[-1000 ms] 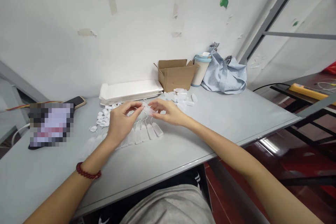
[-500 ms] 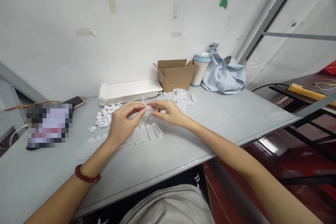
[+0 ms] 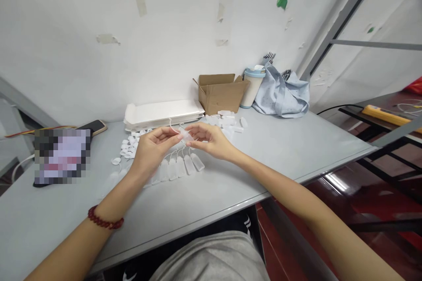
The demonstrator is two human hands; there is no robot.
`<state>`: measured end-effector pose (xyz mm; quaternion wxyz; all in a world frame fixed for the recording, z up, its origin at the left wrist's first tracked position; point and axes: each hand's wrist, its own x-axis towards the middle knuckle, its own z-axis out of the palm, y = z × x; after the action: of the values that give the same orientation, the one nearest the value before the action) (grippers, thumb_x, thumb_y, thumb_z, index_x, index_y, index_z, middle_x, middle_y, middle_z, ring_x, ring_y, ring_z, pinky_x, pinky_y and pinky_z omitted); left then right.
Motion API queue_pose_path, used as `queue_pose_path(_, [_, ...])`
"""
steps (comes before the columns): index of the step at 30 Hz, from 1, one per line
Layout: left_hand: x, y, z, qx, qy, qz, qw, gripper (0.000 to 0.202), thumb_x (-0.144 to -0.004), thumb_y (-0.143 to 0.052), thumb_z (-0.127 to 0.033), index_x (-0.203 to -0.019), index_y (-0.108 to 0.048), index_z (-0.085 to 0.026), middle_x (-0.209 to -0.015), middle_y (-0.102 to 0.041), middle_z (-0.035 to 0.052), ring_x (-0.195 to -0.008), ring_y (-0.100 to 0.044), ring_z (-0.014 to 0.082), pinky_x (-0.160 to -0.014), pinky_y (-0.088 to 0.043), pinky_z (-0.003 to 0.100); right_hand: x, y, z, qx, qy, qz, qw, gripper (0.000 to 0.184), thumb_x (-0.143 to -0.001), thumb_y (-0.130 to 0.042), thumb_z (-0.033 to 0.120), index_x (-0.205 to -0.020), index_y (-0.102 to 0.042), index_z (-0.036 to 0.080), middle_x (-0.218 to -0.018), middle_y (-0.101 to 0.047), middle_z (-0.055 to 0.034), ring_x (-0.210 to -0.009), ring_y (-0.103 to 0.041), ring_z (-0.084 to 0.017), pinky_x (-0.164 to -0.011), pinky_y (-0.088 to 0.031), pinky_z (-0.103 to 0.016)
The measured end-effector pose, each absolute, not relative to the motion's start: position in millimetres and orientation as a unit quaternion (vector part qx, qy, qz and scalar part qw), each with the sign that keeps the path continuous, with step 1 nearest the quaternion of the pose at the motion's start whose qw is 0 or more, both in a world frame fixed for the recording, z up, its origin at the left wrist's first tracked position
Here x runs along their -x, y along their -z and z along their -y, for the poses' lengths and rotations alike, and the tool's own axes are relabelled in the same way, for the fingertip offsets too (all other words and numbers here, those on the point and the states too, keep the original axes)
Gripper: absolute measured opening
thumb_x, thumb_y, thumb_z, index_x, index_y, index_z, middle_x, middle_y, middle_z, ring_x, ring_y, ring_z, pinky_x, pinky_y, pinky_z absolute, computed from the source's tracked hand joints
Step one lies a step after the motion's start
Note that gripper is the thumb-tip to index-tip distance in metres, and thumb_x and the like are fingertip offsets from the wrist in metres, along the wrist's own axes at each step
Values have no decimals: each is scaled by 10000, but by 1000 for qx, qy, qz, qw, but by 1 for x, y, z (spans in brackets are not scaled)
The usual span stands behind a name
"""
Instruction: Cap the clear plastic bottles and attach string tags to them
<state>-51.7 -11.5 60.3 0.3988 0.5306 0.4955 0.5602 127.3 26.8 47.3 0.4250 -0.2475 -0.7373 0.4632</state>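
My left hand [image 3: 152, 148] and my right hand [image 3: 211, 139] meet above the grey table [image 3: 263, 158]. Together they pinch a small clear plastic piece [image 3: 186, 136] with a thin white loop [image 3: 174, 125] rising from it. Just below the hands lies a row of several clear plastic tags with loops [image 3: 180, 166]. A heap of small white oval caps [image 3: 130, 145] sits left of the hands. More clear plastic pieces [image 3: 227, 120] lie behind my right hand.
A stack of white sheets [image 3: 163, 113], an open cardboard box [image 3: 220, 93], a cup with a blue lid [image 3: 252, 86] and a light blue cloth bag [image 3: 282, 92] line the wall. A phone [image 3: 95, 127] and a blurred screen [image 3: 62, 154] lie left. The table edge drops off at right.
Both hands have risen slightly and drawn closer together. The white loop now stands up above the piece they pinch.
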Motion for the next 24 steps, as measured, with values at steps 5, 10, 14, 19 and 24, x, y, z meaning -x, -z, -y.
queue_pose_path(5, [53, -61, 11, -524, -552, -490, 424, 286, -598, -828, -359, -794, -709, -188, -882, -718, 37, -821, -650, 186, -811, -522, 321, -127, -49, -25, 242, -477, 726, 433, 295, -744, -727, 223, -1001, -601, 156, -912, -649, -37, -749, -627, -111, -702, -543, -281])
queue_pose_path(10, [54, -59, 10, -549, -527, -502, 412, 286, -670, -773, -431, -824, -733, -193, -903, -729, 41, -784, -647, 179, -793, -528, 326, -125, -49, -24, 264, -476, 715, 438, 268, -719, -754, 264, -914, -602, 160, -861, -662, -26, -748, -644, -125, -691, -544, -289])
queue_pose_path(14, [55, -58, 10, -578, -496, -535, 366, 268, -682, -757, -420, -827, -735, -196, -843, -730, 42, -746, -649, 190, -745, -541, 340, -125, -50, -25, 281, -499, 694, 435, 261, -710, -757, 251, -899, -600, 161, -806, -664, -14, -724, -655, -126, -678, -551, -284])
queue_pose_path(19, [52, -59, 15, -680, -509, -519, 99, 279, -787, -658, -377, -999, -664, -196, -1020, -694, 73, -917, -637, 224, -818, -531, 378, -127, -55, -26, 325, -530, 657, 426, 248, -699, -760, 218, -859, -579, 163, -700, -648, 12, -649, -662, -126, -625, -552, -268])
queue_pose_path(24, [47, -53, 16, -821, -400, -391, -112, 459, -819, -664, -304, -1237, -529, -171, -1234, -607, 131, -1194, -491, 300, -1025, -410, 487, -127, -58, -26, 351, -537, 635, 430, 227, -681, -755, 190, -812, -571, 161, -718, -646, 8, -630, -642, -112, -594, -530, -246])
